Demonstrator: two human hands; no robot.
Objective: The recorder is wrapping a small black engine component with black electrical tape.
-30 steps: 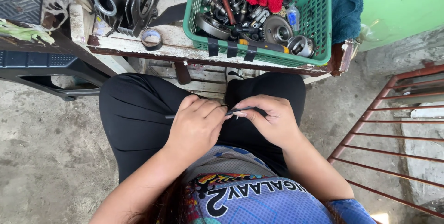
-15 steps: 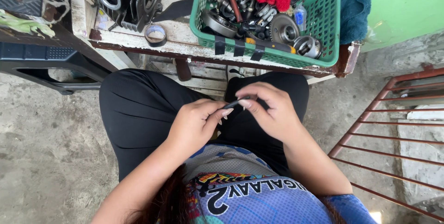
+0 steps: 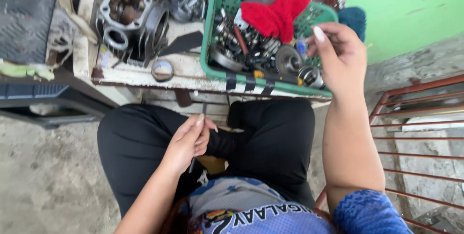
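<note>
Thin dark tool [image 3: 199, 135] sits gripped in the left hand [image 3: 187, 143] above the lap. Right hand [image 3: 339, 56] hovers over the green basket [image 3: 218, 31] of metal parts [image 3: 270, 55], fingers pinched; any held item cannot be made out.

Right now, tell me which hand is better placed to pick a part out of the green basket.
Right. The right hand is raised at the green basket rim, beside the metal parts. The left hand is low over the lap, holding a thin dark tool.
</note>
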